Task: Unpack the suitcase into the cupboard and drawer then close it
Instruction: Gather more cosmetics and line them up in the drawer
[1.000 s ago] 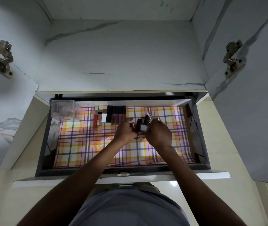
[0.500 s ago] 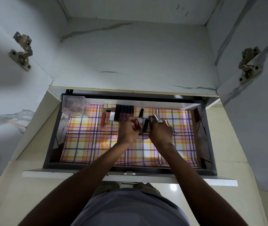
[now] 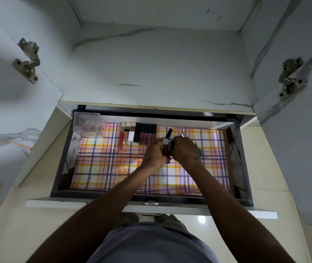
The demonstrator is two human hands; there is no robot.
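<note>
An open grey drawer (image 3: 60, 168) lined with pink, yellow and purple plaid paper sits below the empty cupboard shelf (image 3: 157, 69). Along its back edge lies a row of lip gloss tubes (image 3: 138, 134). My left hand (image 3: 154, 154) grips a dark red nail polish bottle (image 3: 166, 141) with a black cap pointing away from me. My right hand (image 3: 184, 149) holds a bundle of small cosmetic bottles (image 3: 198, 149), partly hidden by its fingers. Both hands meet above the drawer's middle. The suitcase is out of view.
A clear plastic box (image 3: 88, 123) with small pinkish items stands in the drawer's back left corner. Both cupboard doors hang open, with metal hinges at left (image 3: 27, 60) and right (image 3: 289, 78). A tiled floor (image 3: 261, 242) lies below the drawer front.
The view has shifted slightly and the hands sit a little further back in the drawer. My left hand has drawn the dark red bottle out of the bundle, its black cap now pointing away.
</note>
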